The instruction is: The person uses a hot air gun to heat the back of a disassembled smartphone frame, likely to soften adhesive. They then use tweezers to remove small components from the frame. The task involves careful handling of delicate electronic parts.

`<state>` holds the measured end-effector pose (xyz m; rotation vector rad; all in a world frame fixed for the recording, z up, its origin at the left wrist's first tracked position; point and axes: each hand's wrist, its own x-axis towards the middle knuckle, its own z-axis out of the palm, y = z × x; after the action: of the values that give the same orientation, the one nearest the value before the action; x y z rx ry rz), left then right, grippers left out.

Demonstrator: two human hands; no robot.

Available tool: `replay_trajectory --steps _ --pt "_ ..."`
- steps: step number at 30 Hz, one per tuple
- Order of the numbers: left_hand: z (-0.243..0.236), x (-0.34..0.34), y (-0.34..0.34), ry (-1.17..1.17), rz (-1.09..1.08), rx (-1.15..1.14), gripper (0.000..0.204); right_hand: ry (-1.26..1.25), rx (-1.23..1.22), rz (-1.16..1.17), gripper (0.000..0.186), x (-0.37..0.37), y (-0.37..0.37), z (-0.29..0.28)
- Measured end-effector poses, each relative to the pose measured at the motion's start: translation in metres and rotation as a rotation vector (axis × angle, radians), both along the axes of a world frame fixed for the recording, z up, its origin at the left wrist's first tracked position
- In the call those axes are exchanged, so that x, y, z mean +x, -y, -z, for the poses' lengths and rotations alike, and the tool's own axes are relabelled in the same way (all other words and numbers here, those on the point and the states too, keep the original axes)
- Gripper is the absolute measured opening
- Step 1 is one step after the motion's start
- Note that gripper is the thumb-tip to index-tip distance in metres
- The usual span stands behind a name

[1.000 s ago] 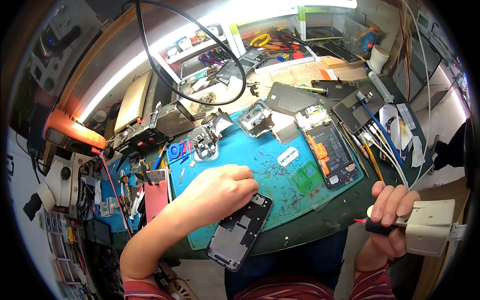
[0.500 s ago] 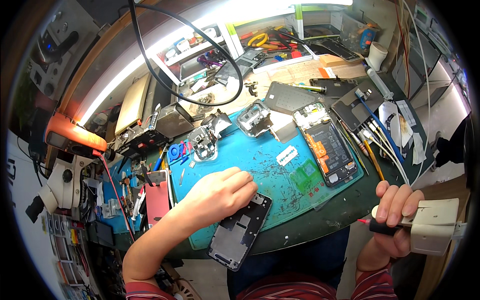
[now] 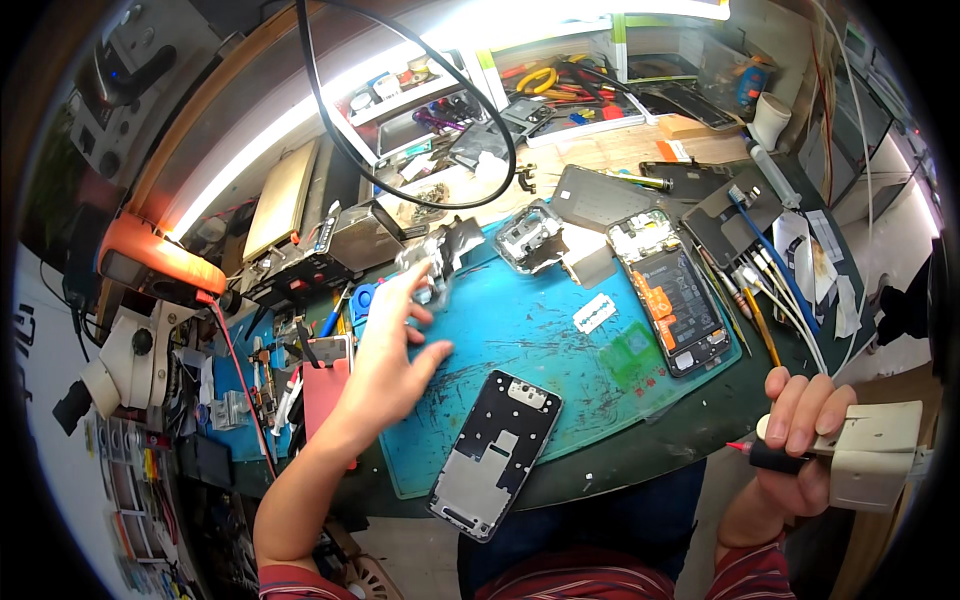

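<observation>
a black cable (image 3: 513, 160) loops down in front of the shelves at the back, cutting across part of the view. on the blue mat (image 3: 480, 330) lie an opened phone (image 3: 682, 300) with a dark battery and orange patches, a white blade-shaped piece (image 3: 595, 313) and a clear tray of metal parts (image 3: 530, 240); an orange meter (image 3: 165, 262) sits far left. the left hand (image 3: 393, 350) is empty, its fingers loosely spread, hiding some of the blurred metallic parts (image 3: 437, 265) beyond; i cannot tell whether it touches them. the right hand (image 3: 795, 440), beyond the table's near right edge, has its fingers wrapped around a cream dispenser (image 3: 875, 455) with a black barrel and thin red tip pointing left. the phone frame (image 3: 490, 460) lies slanted at the mat's near edge, its lower end jutting past the table: black, with rounded corners and a large grey metallic panel.
</observation>
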<state>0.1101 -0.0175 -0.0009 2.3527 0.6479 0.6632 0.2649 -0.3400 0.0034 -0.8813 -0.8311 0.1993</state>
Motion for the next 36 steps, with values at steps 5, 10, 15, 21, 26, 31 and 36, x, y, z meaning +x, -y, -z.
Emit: replay_trajectory --steps 5,10,15,21,26,31,36 --pt "0.000 -0.016 -0.002 -0.022 0.281 0.239 0.019 0.002 -0.026 -0.019 0.034 -0.001 -0.001 -0.001" --pt "0.004 -0.018 0.000 -0.058 0.321 0.078 0.014 0.012 -0.021 -0.028 0.035 0.000 0.001 0.001" --pt "-0.003 -0.006 0.011 -0.137 0.516 0.214 0.012 -0.018 -0.015 -0.017 0.035 -0.002 -0.002 0.003" --pt "0.003 0.002 0.003 -0.145 0.630 0.243 0.011 0.002 -0.052 -0.024 0.035 -0.001 0.001 0.003" --pt "0.002 -0.011 -0.002 -0.059 0.351 0.263 0.009 0.001 -0.059 -0.007 0.035 -0.002 0.001 0.004" --pt "-0.013 -0.035 -0.012 -0.130 0.019 -0.235 0.022 -0.011 -0.031 -0.002 0.035 -0.002 0.003 0.007" --pt "-0.014 -0.044 0.017 -0.020 0.255 0.071 0.023 0.016 -0.027 -0.073 0.038 -0.001 0.000 0.008"
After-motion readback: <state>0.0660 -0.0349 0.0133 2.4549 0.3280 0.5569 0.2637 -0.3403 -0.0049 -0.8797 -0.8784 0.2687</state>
